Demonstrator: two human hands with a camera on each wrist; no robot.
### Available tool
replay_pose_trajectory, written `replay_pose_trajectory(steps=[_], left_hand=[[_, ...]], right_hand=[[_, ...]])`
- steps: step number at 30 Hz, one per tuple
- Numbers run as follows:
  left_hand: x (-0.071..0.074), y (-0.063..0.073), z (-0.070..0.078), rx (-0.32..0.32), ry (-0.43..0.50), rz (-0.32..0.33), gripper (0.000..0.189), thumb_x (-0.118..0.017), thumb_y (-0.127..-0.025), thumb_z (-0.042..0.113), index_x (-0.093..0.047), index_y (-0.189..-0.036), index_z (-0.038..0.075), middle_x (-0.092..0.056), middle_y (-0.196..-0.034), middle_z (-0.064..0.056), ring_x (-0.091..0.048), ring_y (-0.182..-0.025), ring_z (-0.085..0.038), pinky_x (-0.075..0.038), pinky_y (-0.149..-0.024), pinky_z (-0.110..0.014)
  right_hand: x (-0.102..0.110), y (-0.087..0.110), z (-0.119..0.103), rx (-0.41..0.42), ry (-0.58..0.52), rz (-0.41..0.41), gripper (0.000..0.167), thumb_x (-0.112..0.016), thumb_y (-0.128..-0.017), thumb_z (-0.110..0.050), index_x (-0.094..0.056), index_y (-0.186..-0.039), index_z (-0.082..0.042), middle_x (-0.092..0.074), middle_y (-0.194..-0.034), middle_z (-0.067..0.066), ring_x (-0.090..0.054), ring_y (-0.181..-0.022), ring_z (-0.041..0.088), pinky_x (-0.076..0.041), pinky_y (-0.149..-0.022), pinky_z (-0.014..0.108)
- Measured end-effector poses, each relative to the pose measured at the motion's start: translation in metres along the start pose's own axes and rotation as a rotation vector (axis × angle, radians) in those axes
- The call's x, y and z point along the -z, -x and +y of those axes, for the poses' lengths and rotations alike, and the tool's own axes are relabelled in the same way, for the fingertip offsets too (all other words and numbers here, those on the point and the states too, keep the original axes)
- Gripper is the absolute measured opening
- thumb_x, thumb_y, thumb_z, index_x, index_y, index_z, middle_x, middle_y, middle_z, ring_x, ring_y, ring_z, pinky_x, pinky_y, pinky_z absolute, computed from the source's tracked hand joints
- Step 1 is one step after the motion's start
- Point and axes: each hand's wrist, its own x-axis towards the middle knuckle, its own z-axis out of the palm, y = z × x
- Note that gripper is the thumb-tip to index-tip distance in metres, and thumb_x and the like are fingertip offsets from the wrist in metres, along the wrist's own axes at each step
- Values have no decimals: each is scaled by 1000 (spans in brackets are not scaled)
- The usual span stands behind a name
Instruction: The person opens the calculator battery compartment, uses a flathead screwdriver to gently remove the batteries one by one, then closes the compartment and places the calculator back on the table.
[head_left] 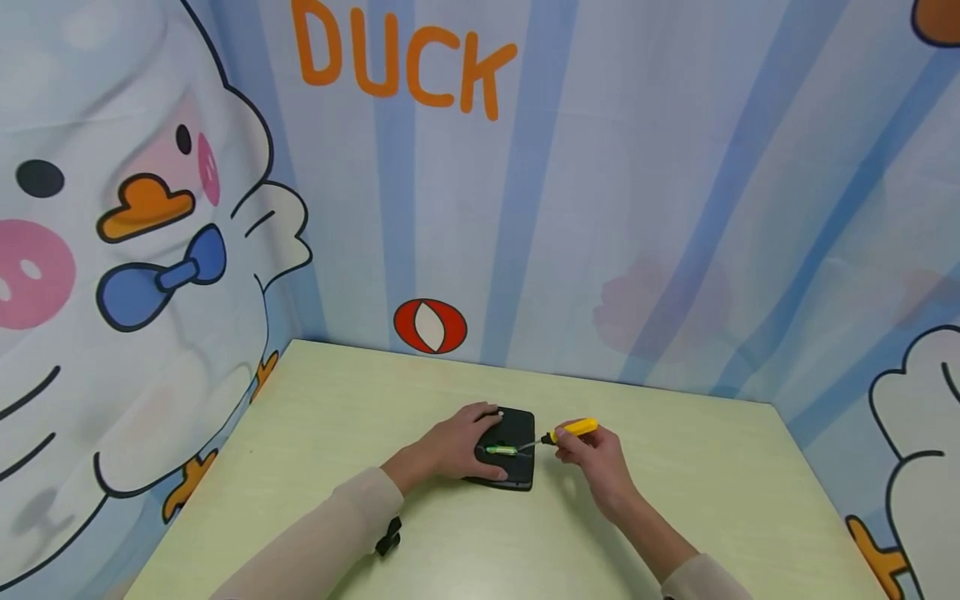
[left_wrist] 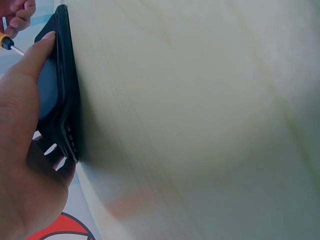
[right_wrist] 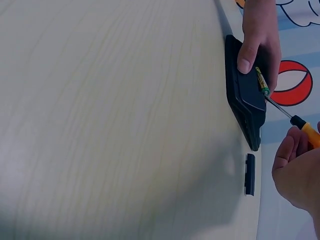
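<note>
A flat black plastic device (head_left: 517, 429) lies on the table. My left hand (head_left: 459, 446) holds its left side, thumb on the upper face and fingers at the far edge. A green battery (head_left: 501, 450) sits in the device's top face; in the right wrist view the battery (right_wrist: 262, 81) looks slightly tilted. My right hand (head_left: 600, 467) grips a screwdriver (head_left: 577, 427) by its yellow handle. The shaft slants down to the left, its tip at the battery's right end. Some left fingers are hidden behind the device.
In the right wrist view a small black strip-like piece (right_wrist: 250, 174) lies on the pale table (head_left: 675, 433) beside the device. A small black object (head_left: 388, 537) shows beside the left sleeve. Printed duck curtains (head_left: 450, 208) stand behind the table and along its sides.
</note>
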Motion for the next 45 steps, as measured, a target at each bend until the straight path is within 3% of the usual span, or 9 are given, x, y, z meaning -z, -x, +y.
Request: replay_pose_trajectory(steps=[11, 17, 25, 32, 38, 45], left_hand=[[-1, 0, 0, 4, 2, 0, 102, -73, -87, 74, -41, -164, 16, -32, -171, -5, -31, -156, -25, -44, -117, -47], [-1, 1, -3, 3, 13, 6, 102, -72, -86, 74, -41, -164, 16, -32, -171, -5, -31, -156, -25, -44, -117, -47], [-1, 1, -3, -2, 17, 5, 101, -72, -87, 72, -41, -165, 16, -32, -171, -6, -30, -157, -26, -44, -117, -47], [-3, 1, -4, -3, 13, 5, 101, -72, -87, 73, -41, -165, 16, -32, -171, -5, -30, -157, -25, -44, -117, -47], [-3, 0, -4, 0, 15, 5, 102, -72, -87, 74, -41, -165, 16, -31, -171, -5, -30, -157, -25, -43, -118, -47], [-2, 1, -3, 0, 18, 3, 102, -72, -87, 74, -40, -165, 16, -30, -172, -5, -30, -157, -25, -43, -118, -48]], right_hand=[[7, 3, -2, 18, 5, -79, 30, -76, -100, -12, -67, -122, 7, -68, -113, 18, -72, -92, 27, -61, -86, 27], [13, 2, -1, 37, 54, -69, 24, -76, -98, -8, -69, -117, 6, -70, -113, 19, -73, -95, 29, -61, -85, 27], [17, -3, 0, 36, 116, -30, 18, -72, -95, 1, -66, -111, 6, -73, -106, 17, -72, -90, 23, -58, -81, 24], [21, -5, 1, 2, 176, 14, 16, -74, -94, -2, -67, -106, 5, -72, -98, 11, -65, -89, 23, -55, -82, 33], [24, -5, 3, -11, 208, 3, 12, -76, -94, -2, -68, -101, 4, -72, -96, 10, -64, -88, 23, -54, -79, 32], [28, -3, 2, 32, 248, -32, 16, -80, -93, -4, -70, -102, 4, -73, -95, 10, -65, -86, 18, -52, -72, 25]])
